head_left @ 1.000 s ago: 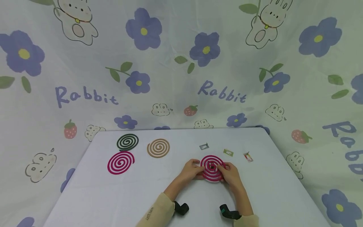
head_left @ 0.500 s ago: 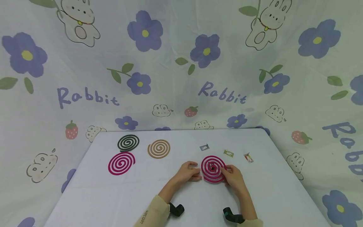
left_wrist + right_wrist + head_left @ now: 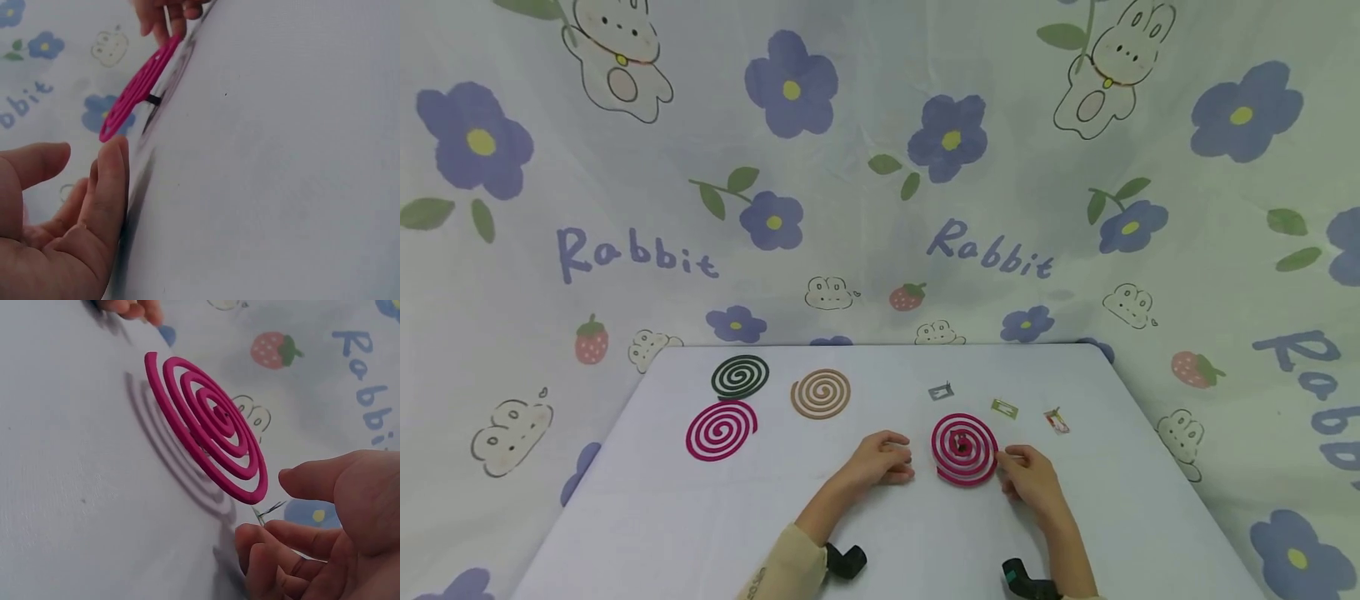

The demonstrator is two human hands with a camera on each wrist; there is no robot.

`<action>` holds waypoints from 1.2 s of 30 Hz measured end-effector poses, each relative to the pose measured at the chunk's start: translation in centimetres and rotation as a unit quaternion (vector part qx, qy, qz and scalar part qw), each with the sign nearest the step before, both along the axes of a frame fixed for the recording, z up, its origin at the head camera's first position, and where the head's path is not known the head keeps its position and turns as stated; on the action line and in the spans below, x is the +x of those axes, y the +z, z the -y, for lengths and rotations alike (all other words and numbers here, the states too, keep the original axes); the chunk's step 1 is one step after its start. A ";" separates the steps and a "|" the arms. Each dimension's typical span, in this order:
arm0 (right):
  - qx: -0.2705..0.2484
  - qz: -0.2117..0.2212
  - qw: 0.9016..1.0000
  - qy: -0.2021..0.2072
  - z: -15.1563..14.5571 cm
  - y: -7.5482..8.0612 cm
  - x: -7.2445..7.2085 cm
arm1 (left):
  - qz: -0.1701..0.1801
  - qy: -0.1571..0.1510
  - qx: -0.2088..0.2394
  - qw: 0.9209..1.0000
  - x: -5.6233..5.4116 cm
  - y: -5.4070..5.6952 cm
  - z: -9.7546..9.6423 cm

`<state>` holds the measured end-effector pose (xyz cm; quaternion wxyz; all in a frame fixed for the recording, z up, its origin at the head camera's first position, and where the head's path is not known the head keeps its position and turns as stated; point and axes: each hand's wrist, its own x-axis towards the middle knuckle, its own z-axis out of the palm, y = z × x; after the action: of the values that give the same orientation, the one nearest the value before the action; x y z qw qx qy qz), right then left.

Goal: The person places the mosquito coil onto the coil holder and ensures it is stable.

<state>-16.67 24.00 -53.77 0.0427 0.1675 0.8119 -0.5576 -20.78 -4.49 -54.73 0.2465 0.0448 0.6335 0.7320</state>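
A pink mosquito coil sits level, raised over the white table, in front of me right of centre. Under its middle a small dark support shows in the left wrist view, and the coil's shadow falls below. My right hand is at the coil's right edge, thumb and fingers parted; in the right wrist view nothing is gripped between them. To the left of the coil, my left hand is apart from it with relaxed fingers, holding nothing.
A second pink coil, a dark green coil and a tan coil lie at the left. Behind the raised coil lie a silver metal stand, a yellow-green one and a red-and-white one. A printed curtain hangs behind.
Both hands held the pink coil a second ago. The left hand let go first and drew away left; then the right hand released its edge and moved slightly right. The coil stays raised.
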 end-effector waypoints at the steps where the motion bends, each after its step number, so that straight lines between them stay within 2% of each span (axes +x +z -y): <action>1: 0.002 0.000 1.000 -0.002 -0.1 0.1 0.1 | -0.001 0.000 -0.002 1.000 0.1 0.0 0.3; 8: 0.019 0.000 1.000 -0.006 -0.7 1.0 0.4 | -0.012 0.004 -0.013 1.000 0.6 0.5 2.5; 22: 0.010 -0.025 0.999 0.027 -0.2 3.5 -0.3 | -0.055 0.031 -0.046 0.997 0.9 1.4 7.9; 28: 0.011 -0.044 0.998 0.053 0.9 4.9 -1.1 | -0.068 0.054 -0.070 0.994 0.7 2.4 10.7; 32: 0.021 -0.057 0.995 0.076 1.8 6.3 -1.8 | -0.078 0.049 -0.088 0.992 0.4 3.2 12.5; 36: 0.032 -0.073 0.992 0.101 2.8 8.0 -2.7 | -0.094 0.045 -0.108 0.989 0.0 4.5 14.1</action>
<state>-19.38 21.24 -45.76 0.0340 0.0441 0.8429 -0.5351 -20.76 -18.60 -50.25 0.1561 0.0574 0.7306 0.6622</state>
